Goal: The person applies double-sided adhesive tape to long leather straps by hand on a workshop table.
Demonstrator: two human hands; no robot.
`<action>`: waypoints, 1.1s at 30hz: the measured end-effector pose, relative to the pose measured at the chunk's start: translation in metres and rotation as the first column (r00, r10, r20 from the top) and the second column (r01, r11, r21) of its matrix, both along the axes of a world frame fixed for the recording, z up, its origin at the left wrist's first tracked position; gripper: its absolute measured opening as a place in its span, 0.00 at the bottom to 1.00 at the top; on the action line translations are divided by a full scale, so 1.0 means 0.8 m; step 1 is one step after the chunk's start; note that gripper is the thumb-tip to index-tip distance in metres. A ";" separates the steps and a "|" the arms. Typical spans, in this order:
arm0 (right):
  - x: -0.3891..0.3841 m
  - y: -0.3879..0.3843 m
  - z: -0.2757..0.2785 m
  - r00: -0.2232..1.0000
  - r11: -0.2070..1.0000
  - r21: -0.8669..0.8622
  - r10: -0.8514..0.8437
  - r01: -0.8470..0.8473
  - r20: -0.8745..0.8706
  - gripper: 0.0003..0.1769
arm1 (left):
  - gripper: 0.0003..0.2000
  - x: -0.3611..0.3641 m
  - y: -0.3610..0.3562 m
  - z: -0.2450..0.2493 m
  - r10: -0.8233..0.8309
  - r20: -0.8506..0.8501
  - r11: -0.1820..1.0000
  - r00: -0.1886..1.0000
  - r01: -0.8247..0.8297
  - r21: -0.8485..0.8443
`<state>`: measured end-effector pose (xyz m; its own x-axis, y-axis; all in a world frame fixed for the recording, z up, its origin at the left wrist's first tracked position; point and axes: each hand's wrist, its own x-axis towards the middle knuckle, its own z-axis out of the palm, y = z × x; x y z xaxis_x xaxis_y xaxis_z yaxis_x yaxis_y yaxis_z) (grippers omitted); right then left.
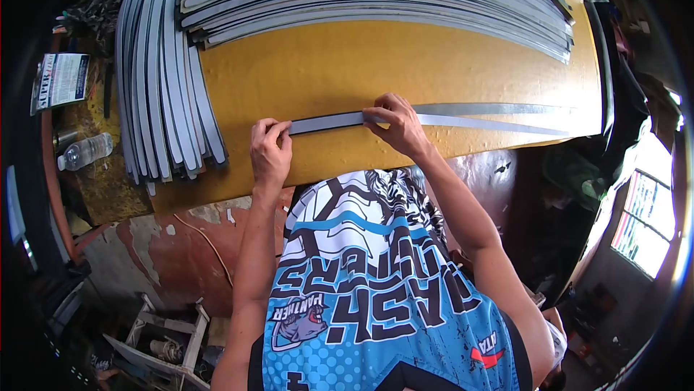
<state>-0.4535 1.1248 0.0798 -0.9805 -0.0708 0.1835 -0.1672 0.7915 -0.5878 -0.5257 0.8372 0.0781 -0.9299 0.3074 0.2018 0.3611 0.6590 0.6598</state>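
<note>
Grey strip (325,122) flat along the near edge of the yellow bench (347,66)
Left hand (271,151) closed, pinching the strip's left end; right hand (396,125) closed on it mid-length; curved strip stacks (166,66) lie beyond.

We are in a small workshop. A wide yellow worktable (347,66) carries big stacks of long curved grey strips (166,80) on its left and far sides, and a single strip (463,120) lies near its front edge. Below on the left we see a rough wall (181,246) with peeling paint, a wooden frame (170,340) on the floor and a plastic bottle (85,151) on a cluttered bench (108,188).
</note>
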 end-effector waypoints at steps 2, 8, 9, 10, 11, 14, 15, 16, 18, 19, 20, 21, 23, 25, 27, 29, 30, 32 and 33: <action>-0.001 0.000 -0.003 1.000 1.000 -0.002 -0.001 0.001 0.018 0.12 | 0.07 -0.001 -0.001 0.000 -0.004 -0.018 1.000 1.000 0.004 -0.005; 0.000 0.004 -0.005 1.000 1.000 -0.024 0.008 -0.008 0.002 0.10 | 0.08 0.003 0.004 -0.001 0.000 -0.045 1.000 0.999 0.000 -0.021; -0.001 0.002 -0.006 1.000 1.000 -0.012 0.006 -0.006 -0.004 0.10 | 0.08 0.003 0.003 -0.002 0.001 -0.048 1.000 0.999 -0.002 -0.023; -0.002 0.001 -0.008 1.000 1.000 -0.001 0.004 -0.004 -0.008 0.09 | 0.08 0.004 0.004 -0.002 0.008 -0.055 0.999 0.998 -0.010 -0.041; -0.003 0.000 -0.008 1.000 1.000 -0.005 0.006 -0.006 -0.011 0.09 | 0.09 0.004 0.005 -0.003 0.015 -0.061 0.998 0.998 -0.019 -0.060; -0.005 -0.001 -0.012 1.000 1.000 -0.008 0.003 -0.003 -0.008 0.09 | 0.10 0.009 0.016 -0.011 0.035 -0.076 0.993 0.997 -0.043 -0.108; -0.006 -0.003 -0.013 1.000 1.000 -0.007 0.001 -0.001 -0.007 0.09 | 0.10 0.011 0.022 -0.012 0.036 -0.077 0.993 0.996 -0.045 -0.113; -0.007 -0.006 -0.015 1.000 1.000 -0.006 -0.002 0.002 -0.007 0.09 | 0.11 0.013 0.026 -0.014 0.031 -0.074 0.994 0.997 -0.039 -0.101; -0.009 -0.009 -0.013 1.000 1.000 -0.007 -0.001 0.001 -0.007 0.10 | 0.11 0.018 0.045 -0.014 0.027 -0.074 0.995 0.997 -0.034 -0.092; -0.009 -0.011 -0.011 1.000 1.000 -0.004 -0.002 0.002 -0.003 0.12 | 0.11 0.022 0.058 -0.013 0.006 -0.112 0.998 0.994 -0.014 -0.068; -0.009 -0.010 -0.011 1.000 1.000 -0.007 -0.002 0.002 -0.004 0.12 | 0.11 0.027 0.073 -0.010 -0.015 -0.149 0.999 0.989 0.008 -0.044; -0.009 -0.010 -0.011 1.000 1.000 -0.007 -0.003 0.003 -0.019 0.12 | 0.09 0.032 0.087 -0.011 -0.041 -0.161 0.998 0.986 0.033 -0.050; -0.010 -0.011 -0.011 0.999 1.000 -0.007 -0.006 0.006 -0.037 0.12 | 0.09 0.042 0.111 -0.012 -0.092 -0.153 0.995 0.984 0.085 -0.048; -0.011 -0.008 -0.008 0.999 1.000 -0.024 0.021 -0.020 0.038 0.14 | 0.10 0.049 0.125 -0.015 -0.149 -0.126 0.988 0.981 0.143 -0.060; -0.014 -0.007 -0.011 0.999 0.998 -0.049 0.033 -0.033 0.011 0.14 | 0.10 0.047 0.122 -0.021 -0.137 -0.135 0.989 0.981 0.129 -0.069; -0.010 0.003 -0.007 0.999 0.996 -0.074 0.049 -0.050 -0.018 0.15 | 0.11 0.048 0.123 -0.021 -0.122 -0.146 0.991 0.982 0.111 -0.078; -0.004 0.012 -0.002 0.999 0.997 -0.072 0.040 -0.039 0.012 0.16 | 0.11 0.047 0.121 -0.022 -0.117 -0.132 0.991 0.984 0.107 -0.082; 0.004 0.037 0.010 0.999 0.997 -0.072 0.038 -0.035 0.037 0.16 | 0.12 0.046 0.122 -0.020 -0.106 -0.123 0.991 0.987 0.096 -0.089; 0.010 0.052 0.015 0.992 0.994 -0.105 0.029 -0.016 0.120 0.15 | 0.12 0.047 0.123 -0.018 -0.099 -0.116 0.991 0.988 0.088 -0.096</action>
